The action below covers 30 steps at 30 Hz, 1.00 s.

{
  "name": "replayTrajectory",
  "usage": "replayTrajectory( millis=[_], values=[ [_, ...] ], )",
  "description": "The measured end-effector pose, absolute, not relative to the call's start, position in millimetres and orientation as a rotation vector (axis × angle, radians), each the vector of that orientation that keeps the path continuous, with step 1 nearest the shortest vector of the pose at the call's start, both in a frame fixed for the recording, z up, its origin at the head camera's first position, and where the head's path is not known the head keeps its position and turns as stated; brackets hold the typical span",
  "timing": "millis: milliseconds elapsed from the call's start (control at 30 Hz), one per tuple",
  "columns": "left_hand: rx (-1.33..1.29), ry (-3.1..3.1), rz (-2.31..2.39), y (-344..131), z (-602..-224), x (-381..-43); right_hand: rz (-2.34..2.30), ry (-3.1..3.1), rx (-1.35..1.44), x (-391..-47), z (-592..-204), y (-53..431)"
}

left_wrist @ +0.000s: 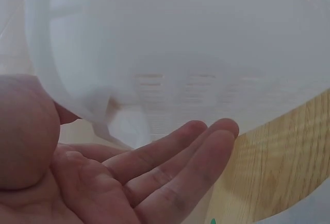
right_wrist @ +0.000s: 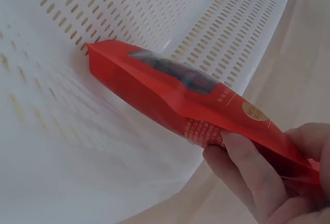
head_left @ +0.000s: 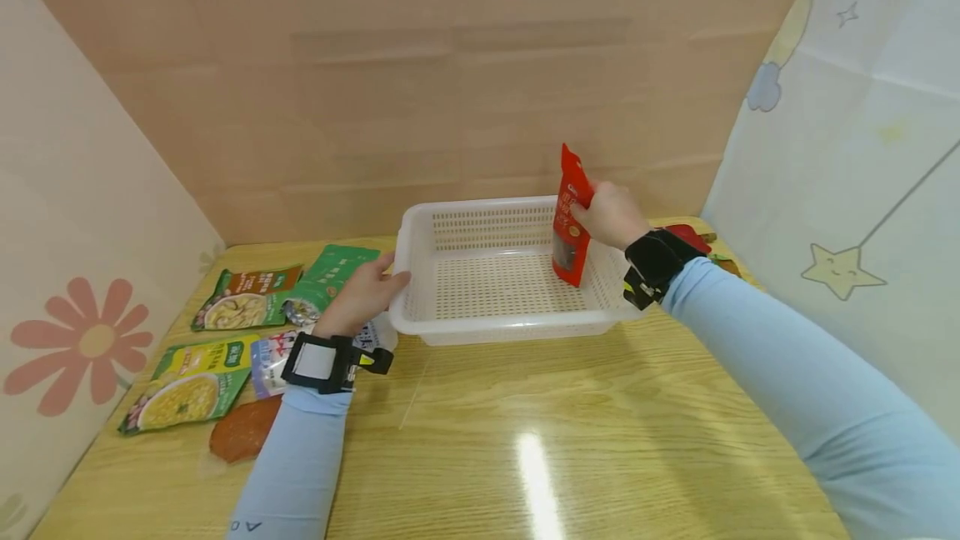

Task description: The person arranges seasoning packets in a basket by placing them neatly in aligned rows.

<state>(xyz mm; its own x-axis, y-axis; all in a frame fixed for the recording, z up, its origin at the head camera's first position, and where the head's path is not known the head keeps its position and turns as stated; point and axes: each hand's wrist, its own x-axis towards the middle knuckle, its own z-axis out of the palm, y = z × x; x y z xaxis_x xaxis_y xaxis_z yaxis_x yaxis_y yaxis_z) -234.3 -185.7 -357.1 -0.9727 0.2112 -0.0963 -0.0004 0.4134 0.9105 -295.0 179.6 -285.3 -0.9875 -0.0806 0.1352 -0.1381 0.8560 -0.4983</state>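
Observation:
A white slotted plastic basket (head_left: 495, 325) stands on the wooden table. At its left end my left hand (head_left: 365, 294) holds the rim, thumb over the edge and fingers against the outer wall; the left wrist view shows those fingers (left_wrist: 175, 175) stretched along the outside. My right hand (head_left: 613, 217) grips a red snack pouch (head_left: 570, 223) by its upper part, inside the basket's right end. The pouch stands nearly upright, its dark see-through window low down. In the right wrist view the red pouch (right_wrist: 170, 90) has its lower end close to the slotted wall.
Left of the basket lie a green pouch (head_left: 337, 269), a brown-and-green food packet (head_left: 251, 298), a yellow-green packet (head_left: 187, 386), a white-purple packet (head_left: 270, 361) and a reddish-brown flat item (head_left: 243, 430). Behind the right wrist a red item (head_left: 686, 236) is partly hidden. Brown paper (head_left: 450, 107) backs the table.

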Motion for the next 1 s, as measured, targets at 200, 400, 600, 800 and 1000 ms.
replayTrajectory(
  millis=[200, 400, 600, 800, 1000],
  values=[
    [0.177, 2.431, 1.603, -186.7, -358.5, -236.3, 0.869, -2.957, 0.151, -297.0, -285.9, 180.1],
    [0.198, 2.44, 1.589, -187.2, -357.6, -237.1, 0.911, -2.964, 0.146, -298.6, -288.5, 181.0],
    [0.24, 2.468, 1.594, -188.3, -358.6, -237.5, 0.905, -2.958, 0.183, -305.2, -290.9, 180.8],
    [0.235, 2.438, 1.619, -187.7, -360.3, -239.0, 0.98, -2.976, 0.169, -308.8, -292.2, 181.4],
    [0.243, 2.417, 1.621, -185.2, -353.9, -236.5, 1.041, -3.045, 0.1, -307.1, -294.1, 183.8]
  ],
)
